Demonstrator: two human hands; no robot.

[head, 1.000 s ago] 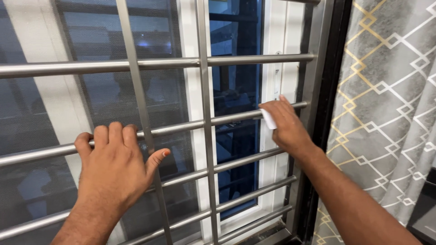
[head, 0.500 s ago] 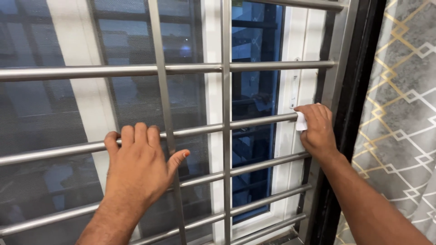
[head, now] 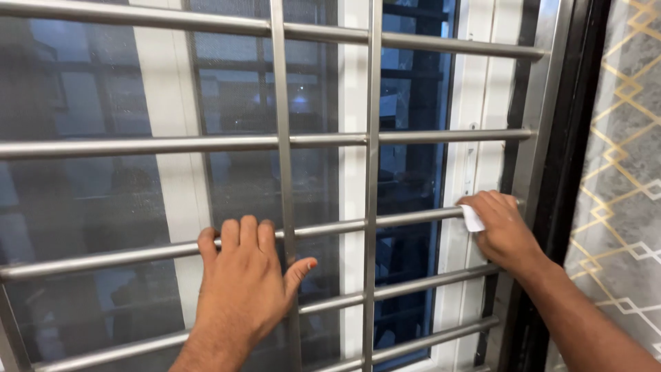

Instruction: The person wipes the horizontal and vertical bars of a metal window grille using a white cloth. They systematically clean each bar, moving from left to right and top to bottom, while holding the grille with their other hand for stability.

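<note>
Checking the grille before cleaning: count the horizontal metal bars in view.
5 horizontal bars: top edge, above the middle, one gripped by the left hand and wiped by the right hand, two lower ones. More may lie outside view.

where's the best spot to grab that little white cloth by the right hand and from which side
Judging by its pose, take the white cloth at its free left edge, coming from the left along the horizontal grille bar. The right hand covers the rest and presses it onto the bar, so only that corner shows. The left hand grips a bar further left.
</note>
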